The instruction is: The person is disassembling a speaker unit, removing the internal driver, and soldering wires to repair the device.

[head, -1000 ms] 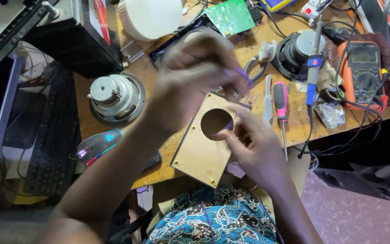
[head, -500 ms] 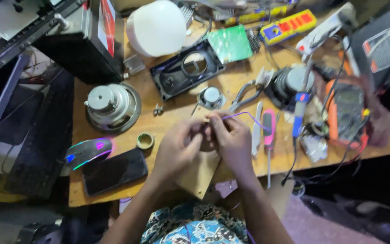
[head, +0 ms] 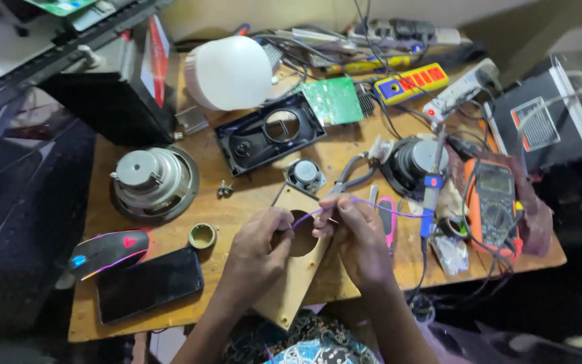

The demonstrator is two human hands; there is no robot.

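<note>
- Fingertips (head: 327, 221) of my right hand (head: 358, 246) are pinched shut on a thin purple wire (head: 372, 204), just above the round hole of the wooden panel (head: 298, 280).
- My left hand (head: 257, 253) is curled closed over the panel's left edge beside the hole; thumb and forefinger meet near the wire's end, but I cannot tell whether they actually grip it.
- Wire axis: it runs from the pinch point rightward and slightly up, then away toward the blue-handled tool (head: 430, 199). Its free end lies between my two hands, nearer the right one.
- Panel axis: long side runs from the desk edge near my lap up and away toward the small speaker (head: 305, 175); it lies tilted, its near end overhanging the wooden desk (head: 136, 317).
- Close obstructions: pliers (head: 353, 176) just beyond my fingers, a pink-handled screwdriver (head: 386, 219) touching distance to the right.
- Further out: orange multimeter (head: 493, 199) well to the right, large speaker driver (head: 153, 182) and tape roll (head: 202, 236) to the left, lit mouse (head: 106, 253) and phone (head: 148, 283) near the left front corner.
</note>
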